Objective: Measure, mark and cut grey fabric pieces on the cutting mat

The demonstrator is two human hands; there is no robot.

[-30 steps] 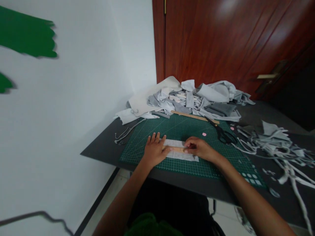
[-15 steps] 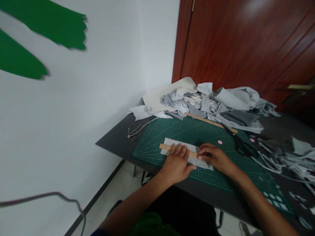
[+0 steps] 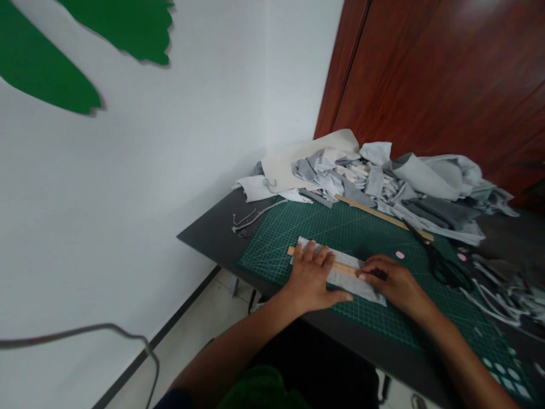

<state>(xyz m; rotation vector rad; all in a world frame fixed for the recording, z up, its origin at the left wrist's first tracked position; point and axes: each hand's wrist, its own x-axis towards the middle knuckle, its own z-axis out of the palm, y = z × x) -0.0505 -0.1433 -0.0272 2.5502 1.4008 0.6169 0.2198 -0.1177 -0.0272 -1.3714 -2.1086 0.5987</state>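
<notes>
My left hand [image 3: 313,275] lies flat with its fingers spread, pressing a wooden ruler [image 3: 347,269] onto a light grey strip of cloth [image 3: 360,287]. The ruler runs lengthwise over the cloth, and its left end sticks out past the cloth's edge. At the ruler's right end is my right hand [image 3: 394,284], thumb and fingertips pinched together close above the cloth. Whatever sits between those fingertips is too small to make out. Under the cloth lies a green cutting mat [image 3: 272,244] with a grid. A pink chalk-like piece [image 3: 399,255] rests just beyond my right hand.
Black scissors [image 3: 443,267] lie to the right, near a second wooden ruler [image 3: 383,216]. Behind is a heap of grey and white cloth [image 3: 340,170]. Cords and scraps [image 3: 506,289] lie at right, thin cords [image 3: 259,215] at left. A white wall [image 3: 204,113] borders the table.
The whole scene has shifted to the right in view as the camera turned. My left hand's fingers are spread wider on the ruler. The right hand stays at the ruler's right end.
</notes>
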